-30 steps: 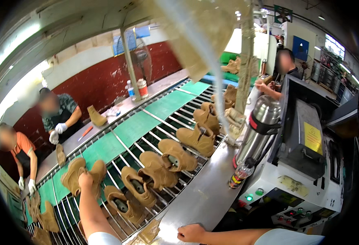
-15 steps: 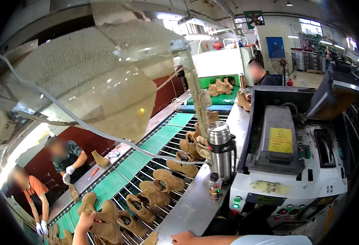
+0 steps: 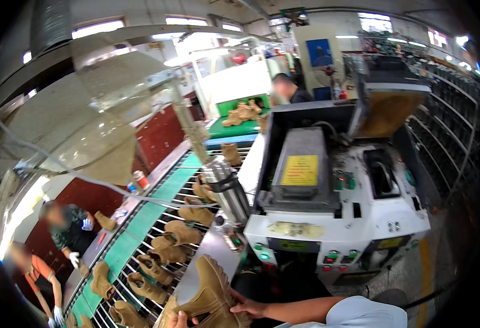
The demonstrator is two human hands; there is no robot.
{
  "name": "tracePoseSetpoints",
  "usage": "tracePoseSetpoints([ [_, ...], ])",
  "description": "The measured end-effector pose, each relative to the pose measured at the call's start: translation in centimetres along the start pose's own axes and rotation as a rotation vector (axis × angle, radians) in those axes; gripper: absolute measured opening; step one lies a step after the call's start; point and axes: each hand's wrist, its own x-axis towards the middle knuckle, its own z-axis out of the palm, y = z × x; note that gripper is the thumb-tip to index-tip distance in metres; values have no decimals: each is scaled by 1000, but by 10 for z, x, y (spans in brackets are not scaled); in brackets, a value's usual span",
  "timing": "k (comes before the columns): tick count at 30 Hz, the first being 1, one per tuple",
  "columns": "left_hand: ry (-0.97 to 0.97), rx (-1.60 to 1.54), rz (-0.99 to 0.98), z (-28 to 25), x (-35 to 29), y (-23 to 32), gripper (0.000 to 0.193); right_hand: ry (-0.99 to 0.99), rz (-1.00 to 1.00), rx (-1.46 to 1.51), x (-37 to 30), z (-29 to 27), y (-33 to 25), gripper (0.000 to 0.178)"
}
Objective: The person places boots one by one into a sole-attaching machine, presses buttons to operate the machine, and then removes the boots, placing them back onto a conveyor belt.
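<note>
A tan work boot [image 3: 206, 285] with a thick treaded sole is held near my body at the bottom of the view, its toe pointing away from me. My right hand [image 3: 249, 306] grips its sole side from the right. At the lower edge my left hand [image 3: 182, 320] shows only a thumb and fingertips, closed on the boot's lower left part; the rest is cut off. Just beyond, several tan boots [image 3: 148, 288] lie on a rack of metal rods. One boot [image 3: 102, 280] rests on the green belt [image 3: 124, 240] beside it.
At right stands a white and black machine [image 3: 305, 218] with a raised lid. A steel thermos [image 3: 226, 188] and a small bottle [image 3: 228, 236] stand on the metal ledge [image 3: 204, 268]. Two gloved co-workers [image 3: 68, 229] are across the belt; another person [image 3: 294, 90] is farther back.
My left hand has brought a boot from the rack toward my body. My right hand has left the ledge and now grips it too. The view has turned right.
</note>
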Motion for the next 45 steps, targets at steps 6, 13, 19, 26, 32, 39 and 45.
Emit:
tracePoseSetpoints([
  [6,-342,-342,-208,125,8,-4,58,360,-610,-563,-147,-61,-61,115],
  [13,-367,139,780,240,134,-159,20,874,-919,-639,-321,-63,-155,119],
  [19,-85,225,24,206,126,-162,44,1500,-866,-964,-439,-77,-287,117],
  [26,60,-10,-117,176,166,-244,32,2060,-194,-1246,-458,-99,-440,116],
  [32,131,-230,-196,180,167,-236,21,2109,81,-1299,-426,-154,-479,122],
  [39,80,-152,-203,189,180,-242,21,2049,255,-1242,-421,-175,-455,121],
  [45,458,949,670,229,228,-365,18,2038,54,-1520,-412,-192,-423,66],
])
